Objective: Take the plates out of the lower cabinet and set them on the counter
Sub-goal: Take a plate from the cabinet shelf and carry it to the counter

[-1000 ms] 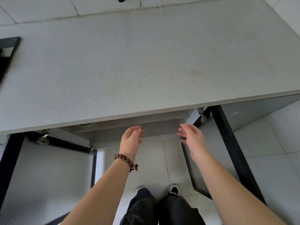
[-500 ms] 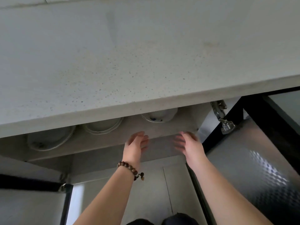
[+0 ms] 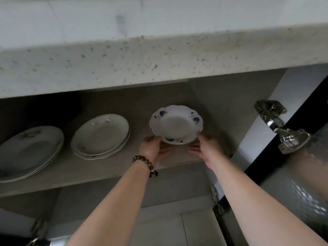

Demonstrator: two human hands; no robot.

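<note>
A white plate with blue flowers tops a small stack at the right of the cabinet shelf. My left hand, with a bead bracelet on its wrist, holds the plate's near left rim, thumb on top and fingers underneath. Holding the near right rim the same way is my right hand. A middle stack of white plates and a larger left stack of plates lie on the same shelf, untouched. Above hangs the speckled counter.
The counter's thick front edge overhangs the shelf closely. The open cabinet door stands at the right with a metal hinge sticking out near my right arm. Below the shelf is a darker lower compartment and floor tiles.
The view has dropped from the counter top to inside the cabinet. Both hands have moved from the shelf's front edge onto the rim of the blue-flowered plate.
</note>
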